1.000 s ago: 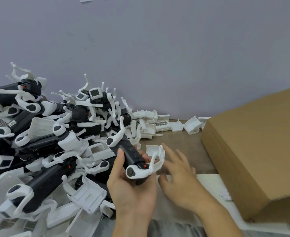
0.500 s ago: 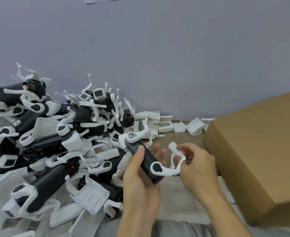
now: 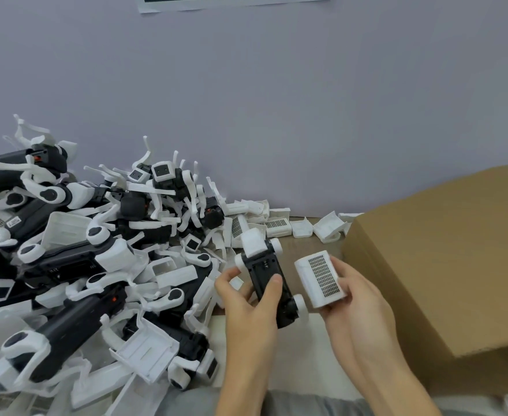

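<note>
The left hand (image 3: 246, 304) curls its grip round a black oblong plastic body with white round hubs (image 3: 263, 265), long axis eleven to five o'clock. Just beside it, at three o'clock, a white grilled plastic cover (image 3: 321, 277) is pinched in the right hand (image 3: 363, 304).

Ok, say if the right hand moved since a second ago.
Yes: the right hand shifted rightward, closer to the cardboard box, now holding a white cover.

You have a counter (image 3: 312, 244) carrying a heap of black-and-white devices (image 3: 67, 265) at your left, loose white covers (image 3: 300, 228) along the wall, and a cardboard box (image 3: 441, 250) at your right.
</note>
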`<state>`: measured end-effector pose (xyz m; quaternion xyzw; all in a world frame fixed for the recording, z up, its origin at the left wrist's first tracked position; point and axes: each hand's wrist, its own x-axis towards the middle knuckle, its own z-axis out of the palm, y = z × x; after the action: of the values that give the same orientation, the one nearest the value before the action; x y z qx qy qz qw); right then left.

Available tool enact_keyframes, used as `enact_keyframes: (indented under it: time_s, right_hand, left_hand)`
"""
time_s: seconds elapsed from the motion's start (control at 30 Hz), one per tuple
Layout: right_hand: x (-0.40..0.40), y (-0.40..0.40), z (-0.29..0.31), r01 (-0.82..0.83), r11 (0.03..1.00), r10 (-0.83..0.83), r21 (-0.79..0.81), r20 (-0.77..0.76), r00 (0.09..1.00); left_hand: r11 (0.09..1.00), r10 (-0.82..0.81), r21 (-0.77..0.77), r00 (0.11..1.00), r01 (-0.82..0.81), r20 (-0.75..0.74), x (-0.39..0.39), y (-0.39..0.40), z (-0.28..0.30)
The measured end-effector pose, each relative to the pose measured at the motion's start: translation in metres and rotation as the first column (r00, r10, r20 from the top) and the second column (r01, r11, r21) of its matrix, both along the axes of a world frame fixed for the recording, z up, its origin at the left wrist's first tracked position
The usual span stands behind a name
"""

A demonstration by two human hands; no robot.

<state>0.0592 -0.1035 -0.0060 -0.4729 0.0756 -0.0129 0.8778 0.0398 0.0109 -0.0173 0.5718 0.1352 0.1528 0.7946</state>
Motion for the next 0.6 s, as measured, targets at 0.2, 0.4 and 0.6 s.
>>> enact_keyframes:
  time_s: [0.2, 0.4, 0.6]
  right_hand:
    - [-0.021, -0.004, -0.008, 0.052, 0.981, -0.034, -0.188, 0.095, 0.995]
    - [-0.024, -0.003, -0.01, 0.101, 0.889, -0.02, -0.447, 0.182, 0.983]
    - [-0.029, 0.003, -0.01, 0.168, 0.714, 0.031, -0.68, 0.271, 0.962]
  left_hand:
    - [0.992, -0.028, 0.121, 1.0, 0.028, -0.001, -0.005, -0.011, -0.001]
    - [0.987, -0.07, 0.144, 0.997, 0.067, 0.015, -0.008, -0.015, -0.008]
    - [0.991, -0.056, 0.122, 0.998, 0.058, -0.019, -0.021, -0.015, -0.011]
